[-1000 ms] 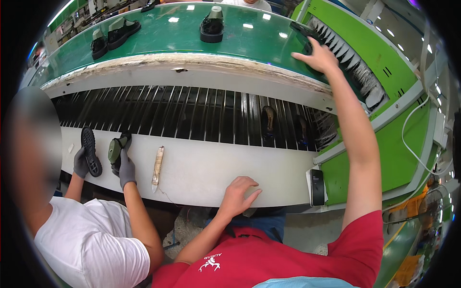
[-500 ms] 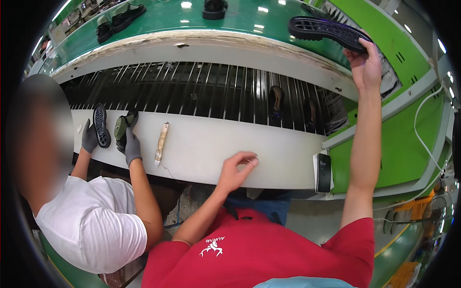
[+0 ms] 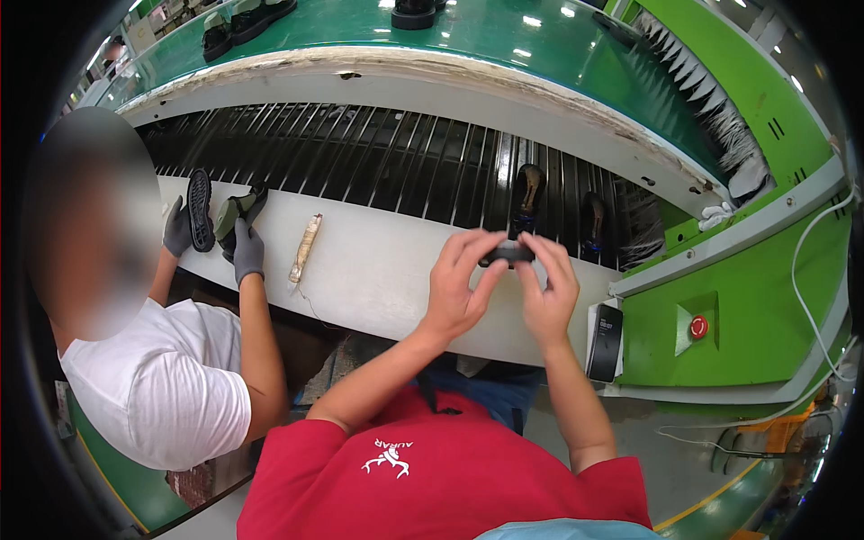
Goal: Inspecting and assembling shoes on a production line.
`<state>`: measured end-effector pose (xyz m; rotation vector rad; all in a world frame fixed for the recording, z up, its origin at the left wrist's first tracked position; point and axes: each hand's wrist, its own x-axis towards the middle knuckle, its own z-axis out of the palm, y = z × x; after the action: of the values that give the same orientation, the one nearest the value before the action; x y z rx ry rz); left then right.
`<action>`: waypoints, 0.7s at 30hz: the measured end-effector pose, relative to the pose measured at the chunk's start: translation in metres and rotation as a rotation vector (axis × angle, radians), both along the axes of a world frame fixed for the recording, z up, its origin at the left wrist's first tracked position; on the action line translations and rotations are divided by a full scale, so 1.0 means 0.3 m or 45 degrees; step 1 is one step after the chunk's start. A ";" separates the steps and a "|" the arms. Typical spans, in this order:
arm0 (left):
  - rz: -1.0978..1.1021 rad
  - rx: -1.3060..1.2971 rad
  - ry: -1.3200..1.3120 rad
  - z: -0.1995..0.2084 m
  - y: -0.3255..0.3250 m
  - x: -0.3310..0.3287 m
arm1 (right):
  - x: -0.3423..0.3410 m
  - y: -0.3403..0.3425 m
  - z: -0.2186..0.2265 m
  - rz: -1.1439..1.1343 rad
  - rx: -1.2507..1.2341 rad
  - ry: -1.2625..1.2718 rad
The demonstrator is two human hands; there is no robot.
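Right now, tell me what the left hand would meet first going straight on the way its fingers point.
First the black piece at the left hand's fingertips; past it, perhaps the dark shoe part on the slatted bed, though depth is unclear.

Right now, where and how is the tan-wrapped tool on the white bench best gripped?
Likely pinch the tan-wrapped tool across its middle, from the right: its body is slim, narrowing toward the near end, and a co-worker's gloved hand is just left.
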<state>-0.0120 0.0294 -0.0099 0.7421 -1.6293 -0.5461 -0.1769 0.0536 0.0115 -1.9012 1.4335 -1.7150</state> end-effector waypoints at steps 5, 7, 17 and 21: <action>-0.031 0.122 -0.004 -0.136 0.165 0.030 | -0.022 0.201 -0.137 0.020 0.079 0.173; -0.001 0.194 -0.024 -0.186 0.191 0.022 | -0.021 0.224 -0.170 0.043 0.204 0.209; -0.143 0.304 0.101 0.074 -0.085 -0.065 | -0.022 0.003 -0.020 0.069 0.436 -0.507; -0.366 0.509 0.254 0.178 -0.093 0.005 | -0.006 -0.010 0.067 0.306 0.446 -0.653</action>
<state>-0.0104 0.0013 0.0436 0.7174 -1.4628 -1.1406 -0.1787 0.0507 0.0316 -1.2709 1.1568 -1.5582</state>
